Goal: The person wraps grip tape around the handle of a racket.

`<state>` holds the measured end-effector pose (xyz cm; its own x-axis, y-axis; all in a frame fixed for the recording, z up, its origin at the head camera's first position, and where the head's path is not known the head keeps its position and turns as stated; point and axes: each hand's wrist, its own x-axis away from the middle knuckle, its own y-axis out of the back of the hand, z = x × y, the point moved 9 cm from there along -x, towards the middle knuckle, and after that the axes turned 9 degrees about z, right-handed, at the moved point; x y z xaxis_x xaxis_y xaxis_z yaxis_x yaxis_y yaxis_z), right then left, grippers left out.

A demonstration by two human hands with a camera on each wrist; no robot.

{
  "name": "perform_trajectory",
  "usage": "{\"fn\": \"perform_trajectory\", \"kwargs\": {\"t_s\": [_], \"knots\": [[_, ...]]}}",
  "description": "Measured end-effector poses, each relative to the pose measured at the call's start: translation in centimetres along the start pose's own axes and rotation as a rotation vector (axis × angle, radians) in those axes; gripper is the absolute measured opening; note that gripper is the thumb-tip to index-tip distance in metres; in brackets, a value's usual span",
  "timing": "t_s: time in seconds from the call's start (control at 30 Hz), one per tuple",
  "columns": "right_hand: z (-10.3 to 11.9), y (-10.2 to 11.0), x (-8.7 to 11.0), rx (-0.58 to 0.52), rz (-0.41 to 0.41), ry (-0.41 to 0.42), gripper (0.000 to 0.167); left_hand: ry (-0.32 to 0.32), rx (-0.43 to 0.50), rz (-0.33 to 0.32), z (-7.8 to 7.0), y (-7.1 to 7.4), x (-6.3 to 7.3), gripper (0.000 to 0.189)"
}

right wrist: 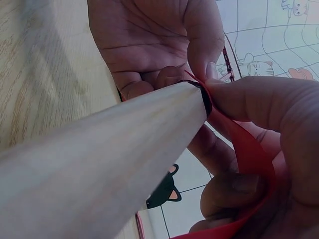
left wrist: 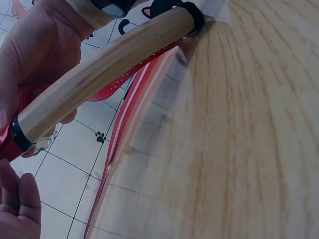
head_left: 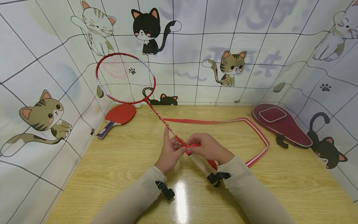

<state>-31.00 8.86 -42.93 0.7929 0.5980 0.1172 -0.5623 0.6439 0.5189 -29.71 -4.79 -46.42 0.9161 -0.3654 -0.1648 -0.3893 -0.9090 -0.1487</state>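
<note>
A red badminton racket (head_left: 159,117) slants over the table, its head up at the left, its handle (head_left: 199,164) bare pale wood with a black butt end. My left hand (head_left: 170,154) holds the racket where the shaft meets the handle, index finger stretched along the shaft. Close beside it, my right hand (head_left: 208,147) pinches red grip tape (right wrist: 249,152) against the top of the handle, at a black band (right wrist: 205,99). From there the tape passes under the right-hand fingers. A long length of red and white tape (head_left: 260,133) loops across the table.
A red table tennis bat (head_left: 121,114) lies at the back left, a white ball (head_left: 137,105) by it. At the back right rests a dark red bat case (head_left: 279,123). Cat-patterned sheeting (head_left: 190,71) stands behind and beside the wooden table (head_left: 120,174).
</note>
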Motion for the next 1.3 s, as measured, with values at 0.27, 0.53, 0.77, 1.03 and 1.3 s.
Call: {"fn": "perform_trajectory", "kwargs": {"t_s": [0.27, 0.53, 0.77, 1.03, 1.3], "knots": [[0.02, 0.06, 0.01, 0.006, 0.010, -0.001, 0.011, -0.007, 0.011, 0.029, -0.05, -0.11, 0.00, 0.115], [0.23, 0.14, -0.02, 0.009, 0.012, 0.027, 0.011, 0.013, 0.036, 0.030, 0.28, 0.05, -0.14, 0.114], [0.24, 0.27, -0.05, 0.003, 0.030, 0.056, 0.012, 0.015, 0.024, 0.039, 0.03, 0.01, -0.13, 0.112], [0.15, 0.05, -0.12, -0.032, 0.055, 0.070, 0.013, 0.019, 0.012, 0.044, -0.10, -0.08, -0.18, 0.112], [-0.30, -0.21, -0.28, -0.021, 0.046, 0.056, 0.015, 0.079, -0.052, 0.024, 0.13, 0.24, -0.20, 0.112]]}}
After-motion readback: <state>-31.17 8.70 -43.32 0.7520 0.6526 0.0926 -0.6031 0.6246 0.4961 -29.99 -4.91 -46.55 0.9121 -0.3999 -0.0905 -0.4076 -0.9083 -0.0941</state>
